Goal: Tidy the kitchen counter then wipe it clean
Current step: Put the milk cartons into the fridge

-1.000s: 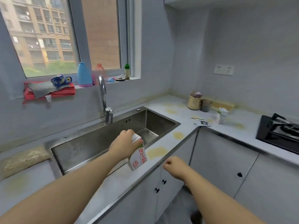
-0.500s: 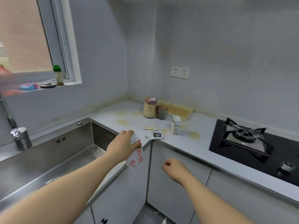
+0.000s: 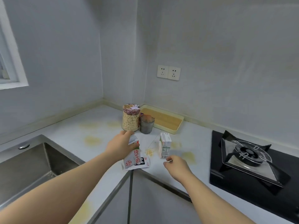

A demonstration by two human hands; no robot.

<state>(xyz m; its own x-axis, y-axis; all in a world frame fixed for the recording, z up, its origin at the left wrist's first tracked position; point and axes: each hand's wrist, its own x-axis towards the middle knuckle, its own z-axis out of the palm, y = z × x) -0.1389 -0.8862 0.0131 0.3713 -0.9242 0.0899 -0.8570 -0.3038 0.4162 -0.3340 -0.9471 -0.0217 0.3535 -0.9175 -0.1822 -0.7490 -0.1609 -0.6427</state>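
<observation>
— What did the left hand hold?

— A milk carton. The fingers were wrapped round its top from above. It hung tilted over the counter, at the front edge by the inner corner, above a flat packet.

— And the right hand?

— Its fingers were loosely curled and grasped nothing. They were just beside the foot of a second carton, which stood upright. I could not tell whether they touched it.

— What else was there?

— Crumbs lay between the cartons. A jar, a cup against it and a tray sat in the back corner, with yellow stains nearby. The sink was at the left and the stove at the right.
</observation>
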